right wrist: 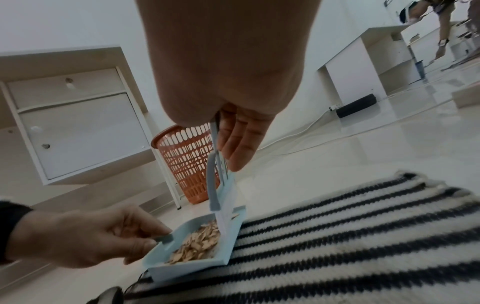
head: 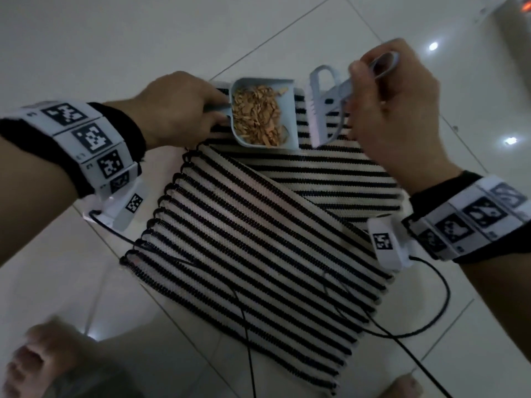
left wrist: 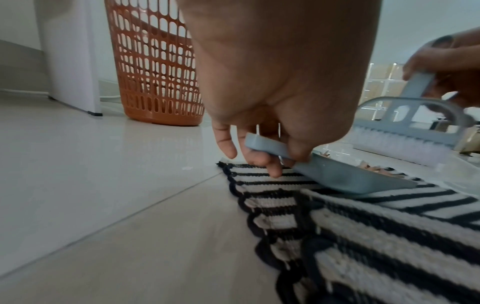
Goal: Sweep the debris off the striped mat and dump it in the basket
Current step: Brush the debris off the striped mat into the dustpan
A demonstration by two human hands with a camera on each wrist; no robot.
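Observation:
A black-and-white striped mat (head: 258, 231) lies on the tiled floor, one corner folded over. My left hand (head: 184, 107) grips the handle of a light blue dustpan (head: 290, 110) that rests tilted on the mat's far edge (left wrist: 345, 179). Tan wood-chip debris (head: 258, 116) fills the pan (right wrist: 200, 244). My right hand (head: 393, 110) holds the handle of a small blue brush (head: 319, 110), its white bristles (left wrist: 405, 148) at the pan's open side (right wrist: 228, 207). An orange perforated basket (left wrist: 158, 67) stands on the floor beyond the mat (right wrist: 189, 164).
A white cabinet with drawers (right wrist: 75, 125) stands left of the basket. A white panel (left wrist: 70, 53) rises beside the basket. Black cables (head: 431, 320) trail over the mat's near part. My bare feet (head: 37, 366) are at the bottom edge. Another person (right wrist: 446, 26) is far off.

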